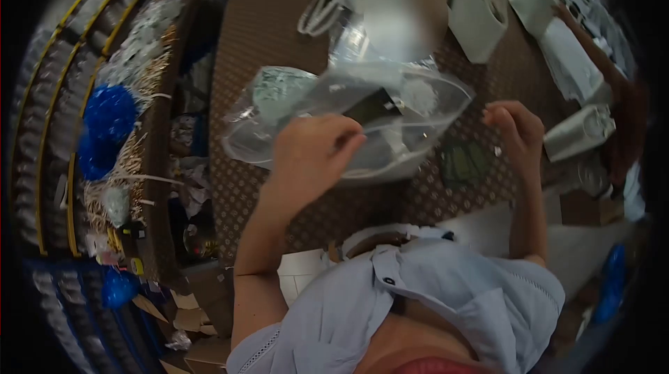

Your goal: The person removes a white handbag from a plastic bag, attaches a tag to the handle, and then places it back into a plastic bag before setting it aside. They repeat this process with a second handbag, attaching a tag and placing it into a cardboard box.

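Observation:
A large clear plastic bag [327,98] lies in front of me on the patterned table. Inside or under its film show a dark green flat piece [376,107] and a whitish patch [419,98]. My left hand [310,151] is closed at the bag's near edge, its thumb and fingers pinching the film. To the right of the bag, apart from it, my right hand [517,126] is raised with curled fingers; whatever they hold, if anything, is too small to make out. Below that hand a dark green folded piece [463,165] rests on the table.
Several white bags [477,22] stand or lie along the table's right side. White handles [324,11] and clear film packs are at the back. A pale green pack [282,92] lies left. Shelving [56,109] and blue plastic bundles [108,119] fill the left.

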Available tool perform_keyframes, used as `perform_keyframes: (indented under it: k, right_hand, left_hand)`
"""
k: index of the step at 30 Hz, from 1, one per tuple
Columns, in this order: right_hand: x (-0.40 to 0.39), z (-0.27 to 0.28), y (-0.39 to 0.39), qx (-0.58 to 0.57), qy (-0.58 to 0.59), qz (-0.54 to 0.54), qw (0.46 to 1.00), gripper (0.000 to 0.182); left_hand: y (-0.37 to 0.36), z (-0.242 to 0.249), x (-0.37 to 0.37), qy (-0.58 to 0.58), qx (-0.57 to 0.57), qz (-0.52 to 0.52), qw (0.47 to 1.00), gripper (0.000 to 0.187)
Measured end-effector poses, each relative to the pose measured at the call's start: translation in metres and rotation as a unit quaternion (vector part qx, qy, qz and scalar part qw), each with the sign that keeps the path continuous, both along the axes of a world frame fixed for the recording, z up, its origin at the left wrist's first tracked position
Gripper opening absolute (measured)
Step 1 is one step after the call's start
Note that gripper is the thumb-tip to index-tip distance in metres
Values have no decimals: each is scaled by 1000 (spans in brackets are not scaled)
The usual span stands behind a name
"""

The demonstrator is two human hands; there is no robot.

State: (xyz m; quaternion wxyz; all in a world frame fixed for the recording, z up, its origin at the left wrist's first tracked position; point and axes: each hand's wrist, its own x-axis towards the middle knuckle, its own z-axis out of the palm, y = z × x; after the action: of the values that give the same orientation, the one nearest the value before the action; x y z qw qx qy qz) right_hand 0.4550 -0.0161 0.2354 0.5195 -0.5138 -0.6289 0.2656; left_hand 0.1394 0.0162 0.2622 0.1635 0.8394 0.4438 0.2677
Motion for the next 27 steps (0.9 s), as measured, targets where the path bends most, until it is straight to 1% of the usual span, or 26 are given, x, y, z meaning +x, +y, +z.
perform_keyframes:
  k: [1, 2, 4, 5, 7, 8, 10, 11, 13, 14, 16, 17, 19, 20, 22, 24, 26, 27]
  right_hand:
    - [6, -6, -1, -27, 14, 9, 1000, 14]
    - [8, -11, -6, -44, 12, -13, 999, 14]
    - [7, -16, -8, -96, 20, 63, 993, 17]
    - [4, -20, -8, -101, 20, 53, 993, 17]
    - [-5, -27, -7, -8, -100, 114, 988, 19]
    - [-13, -27, -7, -9, -100, 113, 989, 19]
    - [-25, -25, -7, 52, -124, 134, 982, 20]
    - [-23, -16, -10, 56, -126, 133, 981, 20]
    - [-13, 19, -17, 35, -37, 254, 966, 19]
    - [-13, 34, -17, 31, -35, 254, 966, 19]
    - [-18, 59, -14, 113, -13, 335, 935, 16]
    - [-25, 64, -10, 109, -14, 334, 936, 16]
    - [-46, 73, 4, 41, -179, 317, 930, 23]
    - [-54, 71, 15, 43, -181, 318, 930, 23]
    - [-72, 54, 40, 19, -356, 312, 881, 26]
    - [-95, 36, 57, -14, -468, 225, 854, 35]
    - [-103, 9, 76, 72, -541, 164, 821, 46]
    - [-108, 3, 85, 46, -558, 176, 810, 43]
  left_hand:
    - [3, 4, 3, 7, -28, 4, 1000, 16]
    - [2, 6, 8, 6, -45, -18, 999, 16]
    - [2, 9, 17, 8, 12, -40, 999, 17]
    - [3, 7, 21, 6, 7, -49, 999, 17]
    - [4, 2, 26, 7, 7, -49, 999, 15]
    - [5, 2, 27, 7, 6, -50, 999, 15]
    - [8, 4, 27, 17, -32, -51, 998, 16]
    - [7, 5, 26, 16, -28, -52, 998, 16]
    - [0, 4, 22, -3, 5, -170, 985, 17]
    - [-8, 6, 21, -3, 1, -171, 985, 17]
    - [-27, 12, 26, 58, 8, -250, 967, 15]
    - [-30, 9, 27, 55, 6, -251, 966, 15]
    - [-32, 5, 29, 71, 6, -247, 966, 14]
    - [-33, 5, 29, 70, 9, -246, 967, 14]
    - [-35, 6, 27, 76, 45, -214, 973, 14]
    - [-37, 7, 24, 75, 38, -210, 974, 15]
    - [-37, 6, 27, 64, 43, -229, 970, 17]
    - [-37, 3, 28, 57, 50, -215, 974, 17]
